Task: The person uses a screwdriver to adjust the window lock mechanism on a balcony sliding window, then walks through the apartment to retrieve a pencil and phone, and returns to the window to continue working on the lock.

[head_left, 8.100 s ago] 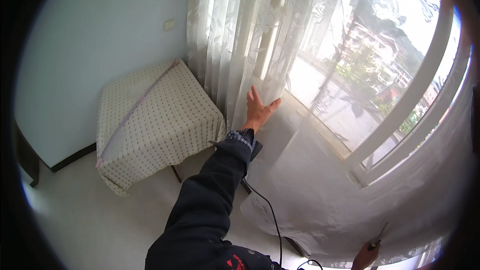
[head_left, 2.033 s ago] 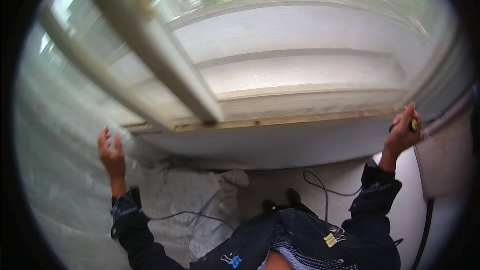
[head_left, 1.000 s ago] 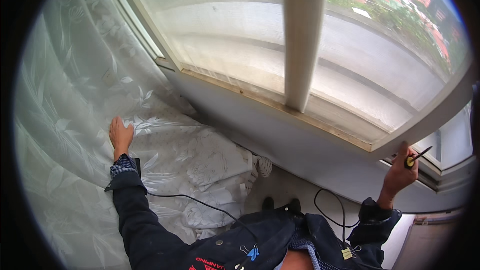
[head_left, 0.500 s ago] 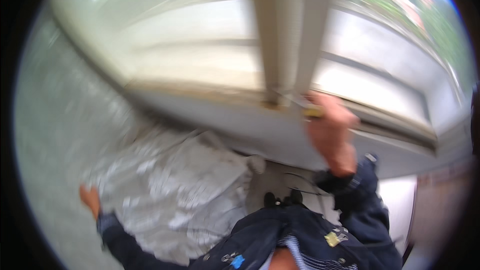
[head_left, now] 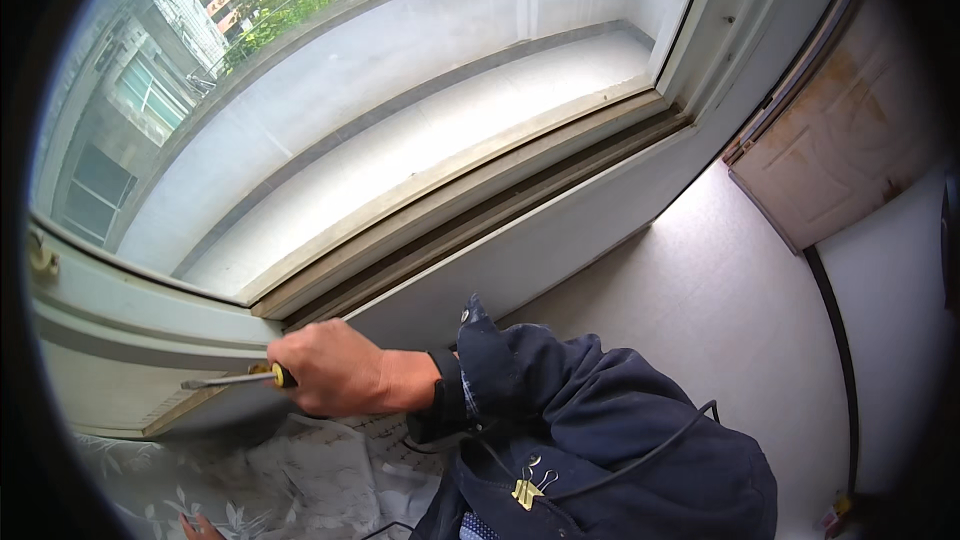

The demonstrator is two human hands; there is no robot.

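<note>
- Currently, R hand [head_left: 335, 368] was at the L end of the window track [head_left: 480, 215], back of hand up, fingers curled tight round a screwdriver [head_left: 240, 378].
- Screwdriver: just below the track's L end, yellow/black handle mostly hidden in the fist, metal shaft pointing left, approx. level, away from the track. Couldn't tell if the tip touched anything.
- L hand [head_left: 203, 530]: well below the track's L end, only a few fingers showing at the pic's lower edge; couldn't tell how far open or if it held anything.
- White sash [head_left: 140, 295] w/ a small latch stood left of the track, its edge meeting the L end.
- Sheer curtain [head_left: 150, 480], leaf pattern, hung below the track's L end, near the L hand.
- Dark blue sleeve [head_left: 600, 380] w/ a yellow binder clip [head_left: 527, 493] close by, both below the track.
- Low balcony wall [head_left: 400, 90]: beyond the track.
- Stained beige door [head_left: 840, 130]: right of the track.
</note>
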